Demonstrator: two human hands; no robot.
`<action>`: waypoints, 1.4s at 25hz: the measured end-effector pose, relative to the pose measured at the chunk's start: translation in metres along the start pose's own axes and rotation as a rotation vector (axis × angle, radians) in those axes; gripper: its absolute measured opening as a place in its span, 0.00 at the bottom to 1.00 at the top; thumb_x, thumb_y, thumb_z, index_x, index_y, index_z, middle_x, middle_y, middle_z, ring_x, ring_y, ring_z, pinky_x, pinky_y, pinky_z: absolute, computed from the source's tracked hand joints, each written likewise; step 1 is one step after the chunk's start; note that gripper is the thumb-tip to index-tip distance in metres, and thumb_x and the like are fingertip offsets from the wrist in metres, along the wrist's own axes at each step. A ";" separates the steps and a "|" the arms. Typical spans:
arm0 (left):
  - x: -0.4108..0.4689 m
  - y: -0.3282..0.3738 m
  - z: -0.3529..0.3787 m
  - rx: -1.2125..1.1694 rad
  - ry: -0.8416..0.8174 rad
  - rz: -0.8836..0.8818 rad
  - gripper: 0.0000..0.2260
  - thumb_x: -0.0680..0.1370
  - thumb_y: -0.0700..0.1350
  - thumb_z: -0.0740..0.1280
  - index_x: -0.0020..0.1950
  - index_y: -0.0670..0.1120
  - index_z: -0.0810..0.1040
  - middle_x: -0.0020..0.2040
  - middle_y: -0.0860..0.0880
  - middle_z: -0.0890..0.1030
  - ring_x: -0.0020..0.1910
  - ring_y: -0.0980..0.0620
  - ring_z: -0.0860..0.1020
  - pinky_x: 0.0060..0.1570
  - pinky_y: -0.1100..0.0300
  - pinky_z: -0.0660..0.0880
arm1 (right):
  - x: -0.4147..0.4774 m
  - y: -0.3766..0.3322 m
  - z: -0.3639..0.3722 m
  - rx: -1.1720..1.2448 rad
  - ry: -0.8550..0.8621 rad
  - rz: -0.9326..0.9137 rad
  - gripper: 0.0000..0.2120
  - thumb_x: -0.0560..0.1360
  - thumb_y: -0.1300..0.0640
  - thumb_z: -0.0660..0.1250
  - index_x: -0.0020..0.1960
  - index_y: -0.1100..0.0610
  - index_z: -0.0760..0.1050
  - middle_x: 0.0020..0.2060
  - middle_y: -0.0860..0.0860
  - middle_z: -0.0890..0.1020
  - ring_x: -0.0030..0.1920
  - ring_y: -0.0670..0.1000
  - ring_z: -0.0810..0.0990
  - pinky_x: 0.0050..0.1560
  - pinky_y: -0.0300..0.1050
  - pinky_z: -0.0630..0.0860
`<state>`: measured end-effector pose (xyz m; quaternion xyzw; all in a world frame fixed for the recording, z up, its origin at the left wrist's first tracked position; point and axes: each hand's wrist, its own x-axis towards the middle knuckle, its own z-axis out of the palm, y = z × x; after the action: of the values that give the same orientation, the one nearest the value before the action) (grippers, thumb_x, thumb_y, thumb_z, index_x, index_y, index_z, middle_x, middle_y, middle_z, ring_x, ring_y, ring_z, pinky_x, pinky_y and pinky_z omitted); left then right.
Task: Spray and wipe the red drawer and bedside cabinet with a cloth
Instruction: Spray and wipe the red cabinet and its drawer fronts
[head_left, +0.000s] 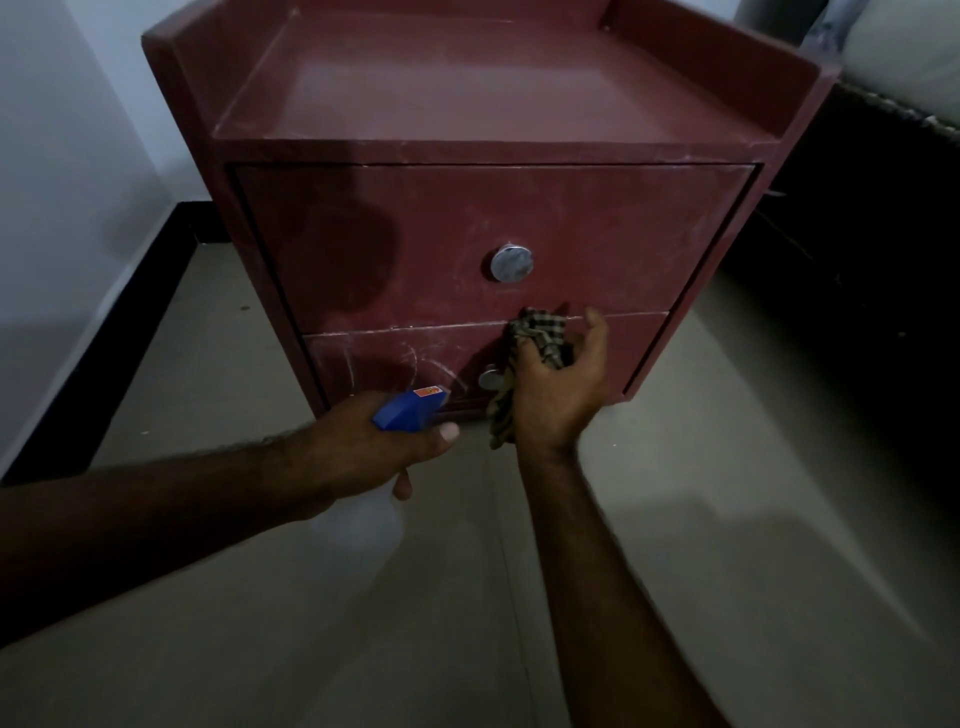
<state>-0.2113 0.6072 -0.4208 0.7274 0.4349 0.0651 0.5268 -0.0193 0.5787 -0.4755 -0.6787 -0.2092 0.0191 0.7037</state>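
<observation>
Cabinet (493, 93), red, 2 drawers, stands on floor (727, 493), close to wall (62, 182) on L side, bed (909, 62) just beside it on R. Both drawers look pushed in. Upper drawer (597, 234): whitish scuffs across front, darker patch on L part, round metal upper knob (511, 264) at centre. Lower drawer (363, 358): curved white streaks on L half, lower knob (487, 378) partly behind cloth. Right hand (561, 384): fingers curled round bunched checked cloth (543, 332), thumb sticking up, cloth top at the seam btwn the 2 drawer fronts, just R of centre. Cloth tail hangs down past lower knob to abt the cabinet's bottom edge. Can't tell if cloth actually presses the front. Left hand (363, 441): wrapped round neck of spray bottle (410, 410), thumb along the near side, blue head aimed at lower drawer front, near it, apart as far as I can see. Translucent bottle body hangs below the hand over the floor. Cabinet top has raised rim on 3 sides, dull sheen.
</observation>
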 end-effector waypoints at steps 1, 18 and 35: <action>0.000 -0.001 0.001 0.003 0.001 0.004 0.25 0.73 0.62 0.72 0.65 0.50 0.79 0.35 0.40 0.83 0.39 0.47 0.84 0.59 0.50 0.78 | -0.004 0.000 0.003 -0.016 -0.041 -0.010 0.34 0.72 0.61 0.79 0.75 0.54 0.72 0.57 0.46 0.83 0.56 0.46 0.84 0.59 0.41 0.80; -0.006 0.001 -0.008 0.026 0.026 -0.024 0.20 0.76 0.60 0.72 0.61 0.49 0.80 0.33 0.42 0.83 0.46 0.41 0.85 0.60 0.50 0.77 | -0.001 0.007 -0.008 -0.012 -0.034 0.023 0.30 0.71 0.66 0.77 0.71 0.54 0.76 0.57 0.50 0.85 0.55 0.48 0.86 0.58 0.51 0.83; -0.003 -0.002 -0.007 0.042 0.019 -0.027 0.27 0.72 0.63 0.72 0.64 0.46 0.79 0.36 0.38 0.83 0.46 0.40 0.85 0.63 0.47 0.77 | 0.016 0.032 -0.016 0.029 -0.322 0.095 0.34 0.70 0.68 0.76 0.73 0.48 0.75 0.58 0.46 0.85 0.49 0.48 0.87 0.44 0.51 0.87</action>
<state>-0.2181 0.6104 -0.4182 0.7318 0.4509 0.0556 0.5081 0.0084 0.5708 -0.5019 -0.6659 -0.2865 0.1640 0.6690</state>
